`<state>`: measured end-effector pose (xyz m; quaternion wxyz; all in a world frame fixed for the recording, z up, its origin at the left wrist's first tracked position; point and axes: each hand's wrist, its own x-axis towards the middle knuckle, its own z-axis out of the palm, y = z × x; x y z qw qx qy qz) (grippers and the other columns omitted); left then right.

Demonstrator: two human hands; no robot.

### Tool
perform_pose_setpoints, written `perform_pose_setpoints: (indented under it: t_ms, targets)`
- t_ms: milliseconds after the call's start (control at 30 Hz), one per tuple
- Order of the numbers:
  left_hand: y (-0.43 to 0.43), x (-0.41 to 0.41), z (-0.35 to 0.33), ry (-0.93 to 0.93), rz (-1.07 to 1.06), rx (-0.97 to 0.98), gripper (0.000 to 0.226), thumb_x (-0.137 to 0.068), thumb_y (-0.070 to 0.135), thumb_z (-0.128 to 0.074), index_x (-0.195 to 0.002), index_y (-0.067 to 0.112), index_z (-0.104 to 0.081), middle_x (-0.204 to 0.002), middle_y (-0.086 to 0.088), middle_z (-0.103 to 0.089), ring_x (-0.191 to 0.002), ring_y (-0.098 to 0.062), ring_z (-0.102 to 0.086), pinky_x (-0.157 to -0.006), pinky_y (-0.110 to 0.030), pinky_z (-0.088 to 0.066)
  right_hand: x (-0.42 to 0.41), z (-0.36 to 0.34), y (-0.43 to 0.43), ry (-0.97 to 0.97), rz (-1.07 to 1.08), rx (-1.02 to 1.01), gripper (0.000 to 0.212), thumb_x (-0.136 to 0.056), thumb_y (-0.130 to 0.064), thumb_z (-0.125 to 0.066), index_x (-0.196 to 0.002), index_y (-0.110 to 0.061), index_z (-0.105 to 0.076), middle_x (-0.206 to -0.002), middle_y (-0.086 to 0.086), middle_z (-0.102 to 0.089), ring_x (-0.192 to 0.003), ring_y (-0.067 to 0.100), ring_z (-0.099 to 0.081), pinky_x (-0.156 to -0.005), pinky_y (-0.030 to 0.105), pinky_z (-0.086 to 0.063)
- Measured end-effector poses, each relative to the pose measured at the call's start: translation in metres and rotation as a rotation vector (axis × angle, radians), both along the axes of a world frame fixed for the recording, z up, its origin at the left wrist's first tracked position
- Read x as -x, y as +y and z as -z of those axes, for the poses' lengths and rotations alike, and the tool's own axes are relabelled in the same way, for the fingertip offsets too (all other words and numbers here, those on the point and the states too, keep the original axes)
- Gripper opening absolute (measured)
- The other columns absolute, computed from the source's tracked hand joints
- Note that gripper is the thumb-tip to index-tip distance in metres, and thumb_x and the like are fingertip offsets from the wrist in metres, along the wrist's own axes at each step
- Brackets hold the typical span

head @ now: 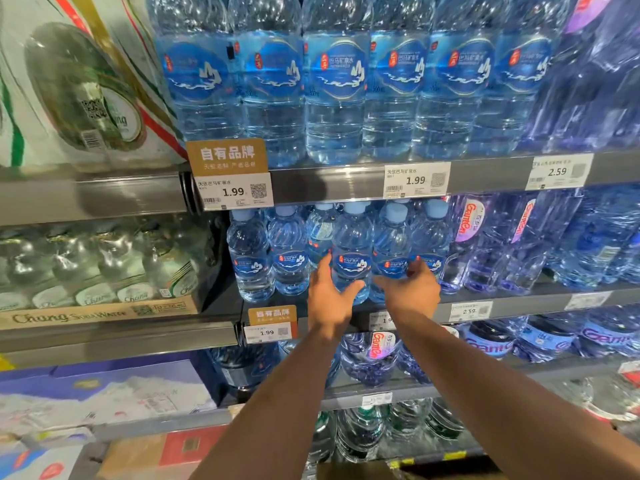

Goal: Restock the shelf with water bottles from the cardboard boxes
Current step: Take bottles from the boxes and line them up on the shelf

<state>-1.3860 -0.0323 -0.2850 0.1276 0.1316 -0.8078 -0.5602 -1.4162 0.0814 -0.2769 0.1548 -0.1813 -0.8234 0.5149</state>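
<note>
**A:** Where are you right now?

**B:** I'm up at the middle shelf (512, 308) with both hands. My left hand (329, 299) is curled round the left bottle (351, 251), thumb across its front. My right hand (412, 292) grips the right bottle (393, 244) the same way. Both bottles are upright, side by side and touching, at the shelf's front edge.

**A:** And the rest of the row?

**B:** The row (289, 254) stands just left of my pair, with more caps behind it (I can't tell how deep it goes).

**A:** What worries you?

**B:** The front edge. I can't see either base because my hands cover them, so one could be overhanging. If I let go like that, the bottle tips forward and drops. A hard shove back could knock the ones behind. They're tall and narrow, so I'd expect them to topple easily.

**A:** Anything else?

**B:** My right wrist is near the wrapped pack (467, 237), so a wide pull-out could snag the film.
</note>
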Motion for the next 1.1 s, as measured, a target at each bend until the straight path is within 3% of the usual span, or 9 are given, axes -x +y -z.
perform_pose_setpoints:
  t_ms: [133, 300, 500, 667, 767, 867, 967, 1033, 1100]
  targets:
    - [0.005, 0.001, 0.008, -0.057, -0.003, 0.007, 0.07, -0.084, 0.02, -0.07, -0.143, 0.019, -0.032, -0.138, -0.008, -0.05, -0.128, -0.027, -0.046, -0.106, -0.047, -0.037, -0.001, 0.0, 0.002, -0.028, 0.01, -0.016, 0.05, -0.065, -0.025, -0.085, -0.105, -0.011, -0.058, -0.099, 0.004, -0.067, -0.09, 0.025, -0.063, -0.074, 0.028, -0.043]
    - [0.004, 0.002, 0.009, -0.082, -0.032, 0.058, 0.071, -0.084, 0.027, -0.071, -0.143, 0.021, -0.033, -0.137, -0.009, -0.052, -0.128, -0.027, -0.048, -0.106, -0.043, -0.039, -0.001, 0.002, 0.003, -0.049, 0.011, -0.047, 0.053, -0.068, -0.029, -0.083, -0.112, -0.009, -0.061, -0.106, 0.006, -0.068, -0.094, 0.025, -0.064, -0.075, 0.026, -0.042]
    - [0.002, 0.002, 0.012, -0.08, -0.062, 0.093, 0.073, -0.081, 0.032, -0.073, -0.142, 0.022, -0.035, -0.131, -0.01, -0.058, -0.123, -0.027, -0.052, -0.102, -0.041, -0.042, 0.001, 0.006, 0.003, -0.064, 0.007, -0.025, 0.062, -0.071, -0.03, -0.081, -0.125, -0.008, -0.059, -0.121, 0.007, -0.063, -0.106, 0.024, -0.061, -0.087, 0.028, -0.044]
    - [0.0, 0.003, 0.006, -0.123, -0.077, 0.161, 0.07, -0.078, 0.034, -0.075, -0.136, 0.015, -0.041, -0.125, -0.007, -0.062, -0.115, -0.027, -0.058, -0.097, -0.039, -0.046, -0.001, 0.001, 0.002, -0.051, -0.008, -0.015, 0.051, -0.072, -0.024, -0.081, -0.117, -0.008, -0.062, -0.109, 0.007, -0.068, -0.097, 0.023, -0.063, -0.074, 0.021, -0.037]
    - [0.002, -0.001, 0.0, -0.168, -0.096, 0.249, 0.065, -0.081, 0.03, -0.072, -0.135, 0.013, -0.04, -0.122, -0.009, -0.062, -0.109, -0.029, -0.06, -0.091, -0.037, -0.048, -0.003, -0.004, 0.009, -0.082, -0.074, -0.048, 0.044, -0.076, -0.021, -0.076, -0.113, -0.008, -0.055, -0.108, 0.009, -0.067, -0.094, 0.024, -0.061, -0.072, 0.023, -0.038]
    - [0.004, -0.01, -0.009, -0.248, -0.045, 0.473, 0.055, -0.084, 0.03, -0.065, -0.131, 0.013, -0.041, -0.12, -0.012, -0.06, -0.106, -0.033, -0.059, -0.086, -0.039, -0.049, -0.009, -0.015, 0.02, -0.207, -0.246, -0.267, 0.041, -0.082, -0.025, -0.068, -0.115, -0.007, -0.053, -0.112, 0.013, -0.064, -0.102, 0.031, -0.061, -0.08, 0.032, -0.046]
    - [0.004, -0.024, -0.023, -0.353, 0.05, 0.76, 0.05, -0.087, 0.031, -0.061, -0.13, 0.013, -0.043, -0.115, -0.012, -0.062, -0.104, -0.031, -0.06, -0.08, -0.037, -0.05, -0.022, -0.029, 0.033, -0.346, -0.506, -0.739, 0.037, -0.086, -0.023, -0.06, -0.119, -0.007, -0.053, -0.118, 0.011, -0.06, -0.107, 0.029, -0.059, -0.083, 0.034, -0.049]
    - [0.007, -0.037, -0.032, -0.419, 0.104, 0.92, 0.044, -0.089, 0.034, -0.059, -0.128, 0.017, -0.048, -0.117, -0.008, -0.062, -0.106, -0.028, -0.06, -0.083, -0.035, -0.051, -0.031, -0.037, 0.041, -0.392, -0.628, -0.999, 0.041, -0.088, -0.022, -0.059, -0.125, -0.008, -0.051, -0.123, 0.008, -0.058, -0.11, 0.027, -0.058, -0.083, 0.034, -0.049]
    - [0.014, -0.051, -0.037, -0.479, 0.126, 1.05, 0.044, -0.09, 0.034, -0.057, -0.13, 0.017, -0.048, -0.123, -0.007, -0.059, -0.111, -0.028, -0.058, -0.089, -0.037, -0.049, -0.038, -0.04, 0.048, -0.422, -0.699, -1.11, 0.043, -0.089, -0.022, -0.058, -0.128, -0.007, -0.048, -0.122, 0.008, -0.057, -0.108, 0.026, -0.058, -0.082, 0.033, -0.048]
